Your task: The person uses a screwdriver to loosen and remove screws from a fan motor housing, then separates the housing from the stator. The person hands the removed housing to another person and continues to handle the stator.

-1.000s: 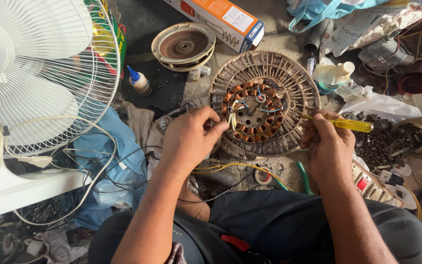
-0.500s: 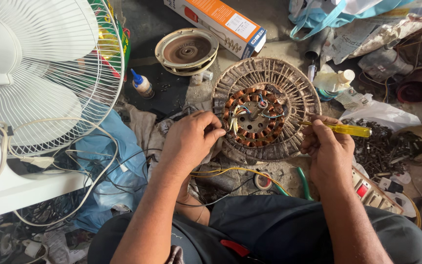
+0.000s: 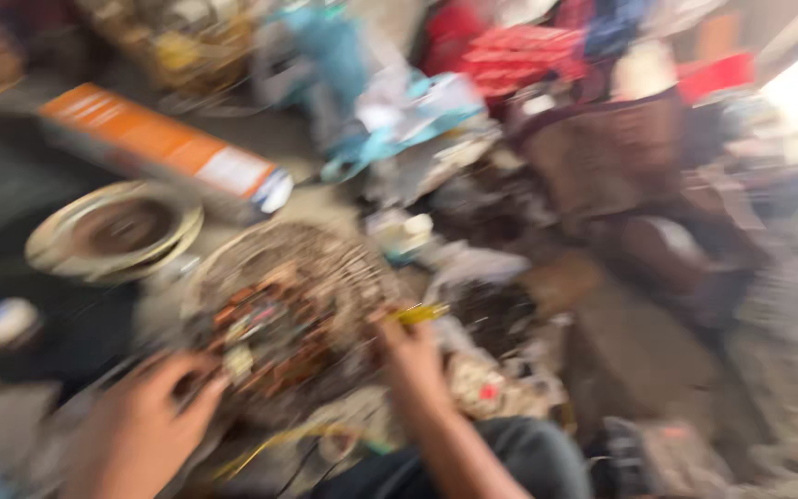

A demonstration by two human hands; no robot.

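Both hands rest on the round fan stator [image 3: 293, 319] lying flat just ahead: the left hand [image 3: 145, 420] grips its near-left rim, the right hand [image 3: 413, 356], closed around a yellow-handled screwdriver [image 3: 420, 314], sits at its right edge.

- The grey floor [image 3: 316, 148] was messy and blurry.
- On it lay a round motor part [image 3: 293, 310], a round metal cover [image 3: 117, 231] and an orange box [image 3: 163, 152].
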